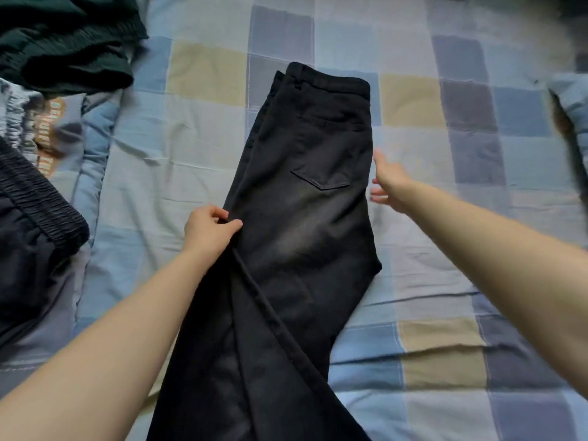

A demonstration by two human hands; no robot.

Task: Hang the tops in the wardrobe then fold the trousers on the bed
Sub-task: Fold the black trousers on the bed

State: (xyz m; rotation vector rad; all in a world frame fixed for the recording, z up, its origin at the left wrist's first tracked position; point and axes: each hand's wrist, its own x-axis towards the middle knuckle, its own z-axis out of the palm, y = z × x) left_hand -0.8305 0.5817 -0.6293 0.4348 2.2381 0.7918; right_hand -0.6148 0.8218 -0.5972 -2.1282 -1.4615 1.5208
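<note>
Black faded jeans (305, 198) lie lengthwise on the bed, folded leg over leg, waistband at the far end and a back pocket facing up. My left hand (208, 229) pinches the left seam of the jeans near the thigh, thumb and fingers curled round the fabric edge. My right hand (389, 183) hovers just off the right edge of the jeans beside the pocket, fingers spread and straight, holding nothing. The trouser legs run down out of the bottom of the view.
The bed carries a checked sheet (445, 281) in blue, grey and beige. Dark green clothing (63, 43) is piled at the top left. Black trousers with an elastic waistband (28, 224) lie at the left edge. A blue pillow corner (569, 103) shows at the right.
</note>
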